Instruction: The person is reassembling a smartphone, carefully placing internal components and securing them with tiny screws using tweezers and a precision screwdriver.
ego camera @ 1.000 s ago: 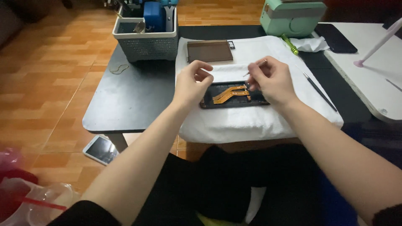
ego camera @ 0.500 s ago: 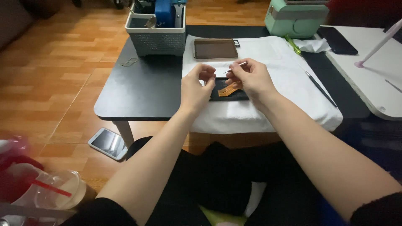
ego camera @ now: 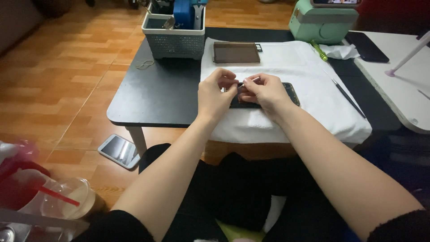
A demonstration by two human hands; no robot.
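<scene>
Left hand [ego camera: 215, 94] and right hand [ego camera: 264, 92] pinching a small part over opened phone [ego camera: 291, 92], grey basket [ego camera: 174, 42] holding blue tool [ego camera: 183, 12]

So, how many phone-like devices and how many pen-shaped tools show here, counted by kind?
Phones: 4, one opened under the hands, one brown, one black, one on the floor.
Pen-shaped tools: 2, green, black.
Total: 6

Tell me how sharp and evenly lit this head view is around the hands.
Head view: the left hand and right hand are fairly sharp over the opened phone; the white towel is brightly lit, almost washed out; the near cup is blurred; the bottom edge falls into dark shadow.
</scene>
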